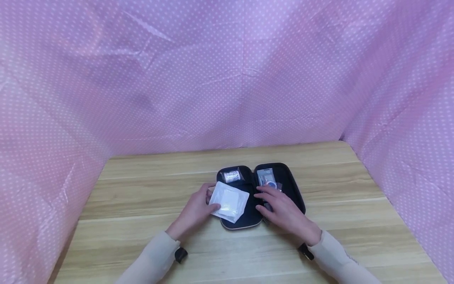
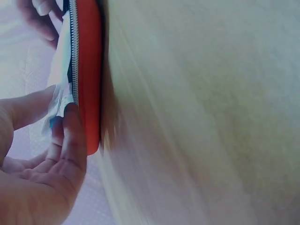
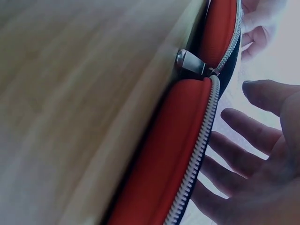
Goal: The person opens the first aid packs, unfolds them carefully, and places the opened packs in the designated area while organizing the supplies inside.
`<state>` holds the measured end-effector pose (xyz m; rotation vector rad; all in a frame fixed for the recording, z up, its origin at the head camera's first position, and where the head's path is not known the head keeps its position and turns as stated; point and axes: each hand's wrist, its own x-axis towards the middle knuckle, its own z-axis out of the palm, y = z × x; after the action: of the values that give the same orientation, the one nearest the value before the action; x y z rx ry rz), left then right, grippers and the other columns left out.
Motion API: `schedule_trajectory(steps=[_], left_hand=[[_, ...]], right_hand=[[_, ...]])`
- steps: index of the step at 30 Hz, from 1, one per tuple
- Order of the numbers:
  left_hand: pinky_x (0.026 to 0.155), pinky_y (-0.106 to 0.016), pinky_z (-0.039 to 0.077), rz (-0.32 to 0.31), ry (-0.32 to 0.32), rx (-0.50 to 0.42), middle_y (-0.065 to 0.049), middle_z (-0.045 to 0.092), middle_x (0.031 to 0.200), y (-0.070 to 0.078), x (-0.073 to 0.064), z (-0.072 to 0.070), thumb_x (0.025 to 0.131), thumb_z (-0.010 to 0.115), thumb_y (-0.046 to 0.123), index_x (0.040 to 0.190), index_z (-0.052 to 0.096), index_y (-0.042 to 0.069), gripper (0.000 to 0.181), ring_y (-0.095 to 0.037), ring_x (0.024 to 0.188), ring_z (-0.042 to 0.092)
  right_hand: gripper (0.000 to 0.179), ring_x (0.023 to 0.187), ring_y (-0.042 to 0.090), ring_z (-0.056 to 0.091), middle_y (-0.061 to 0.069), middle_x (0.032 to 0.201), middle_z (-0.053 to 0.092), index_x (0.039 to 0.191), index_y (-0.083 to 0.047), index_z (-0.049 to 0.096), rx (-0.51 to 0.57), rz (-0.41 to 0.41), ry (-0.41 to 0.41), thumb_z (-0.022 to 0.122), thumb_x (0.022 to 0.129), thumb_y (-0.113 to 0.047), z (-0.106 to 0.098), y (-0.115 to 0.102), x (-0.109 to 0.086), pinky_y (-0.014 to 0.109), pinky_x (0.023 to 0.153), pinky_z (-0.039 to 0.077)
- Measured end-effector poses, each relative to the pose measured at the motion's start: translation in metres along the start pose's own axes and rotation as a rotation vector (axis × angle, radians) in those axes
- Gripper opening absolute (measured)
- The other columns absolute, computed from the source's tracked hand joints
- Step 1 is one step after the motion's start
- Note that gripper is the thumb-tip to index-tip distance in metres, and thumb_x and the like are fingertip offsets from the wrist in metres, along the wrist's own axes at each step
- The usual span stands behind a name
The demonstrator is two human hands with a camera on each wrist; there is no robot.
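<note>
My left hand (image 1: 196, 208) pinches a small stack of flat white packets (image 1: 229, 200), thumb on top and fingers beneath, over the left half of an open zippered case (image 1: 250, 221). In the left wrist view the packets' edges (image 2: 61, 70) show between thumb and fingertips beside the case's red shell (image 2: 89, 75). My right hand (image 1: 283, 209) hovers over the right half with its fingers spread, nothing held. A rolled item in clear wrap (image 1: 232, 176) sits at the top of the left half. Grey and blue small packets (image 1: 266, 177) lie in the right half, partly hidden by my right hand.
The case rests on a wood-grain table (image 1: 149, 189). Its silver zipper (image 3: 199, 150) runs along the rim, with a metal zipper pull (image 3: 190, 62) at the fold. Pink dotted cloth (image 1: 227, 79) hangs around the table's back and sides.
</note>
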<state>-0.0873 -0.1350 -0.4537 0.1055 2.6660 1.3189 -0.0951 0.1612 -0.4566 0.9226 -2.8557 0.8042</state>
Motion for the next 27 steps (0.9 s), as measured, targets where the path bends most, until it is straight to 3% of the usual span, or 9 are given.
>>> schedule_trajectory(steps=[6, 13, 21, 27], left_hand=[[0.082, -0.037, 0.059, 0.038, 0.063, -0.063, -0.012, 0.07, 0.109, 0.004, 0.003, -0.006, 0.092, 0.073, 0.002, 0.138, 0.059, -0.004, 0.048, -0.021, 0.093, 0.065], [0.083, -0.04, 0.058, 0.087, 0.144, -0.045, -0.011, 0.072, 0.112, 0.013, 0.009, -0.011, 0.095, 0.071, 0.001, 0.134, 0.063, 0.004, 0.04, -0.021, 0.094, 0.066], [0.095, -0.05, 0.056, 0.156, 0.171, -0.001, -0.016, 0.072, 0.116, 0.02, 0.019, -0.012, 0.094, 0.07, 0.0, 0.132, 0.064, 0.001, 0.038, -0.031, 0.105, 0.068], [0.096, -0.052, 0.055, 0.184, 0.186, 0.026, -0.016, 0.072, 0.12, 0.021, 0.024, -0.01, 0.095, 0.069, -0.001, 0.129, 0.066, 0.004, 0.035, -0.031, 0.108, 0.068]], right_hand=[[0.038, 0.14, 0.034, 0.05, 0.01, 0.146, 0.06, 0.13, -0.011, 0.071, -0.009, 0.002, -0.039, 0.075, 0.097, -0.029, -0.003, -0.002, 0.0, 0.057, 0.111, 0.044], [0.037, 0.142, 0.034, 0.049, 0.009, 0.14, 0.065, 0.132, -0.007, 0.07, -0.022, -0.047, -0.07, 0.07, 0.1, -0.028, -0.004, -0.006, 0.008, 0.055, 0.114, 0.042], [0.032, 0.138, 0.035, 0.052, 0.011, 0.132, 0.069, 0.128, -0.004, 0.071, -0.07, -0.077, -0.113, 0.067, 0.102, -0.024, 0.002, -0.011, 0.022, 0.054, 0.114, 0.042], [0.026, 0.131, 0.038, 0.057, 0.011, 0.114, 0.072, 0.118, -0.002, 0.075, -0.141, -0.139, -0.083, 0.073, 0.098, -0.018, 0.005, -0.012, 0.026, 0.054, 0.11, 0.046]])
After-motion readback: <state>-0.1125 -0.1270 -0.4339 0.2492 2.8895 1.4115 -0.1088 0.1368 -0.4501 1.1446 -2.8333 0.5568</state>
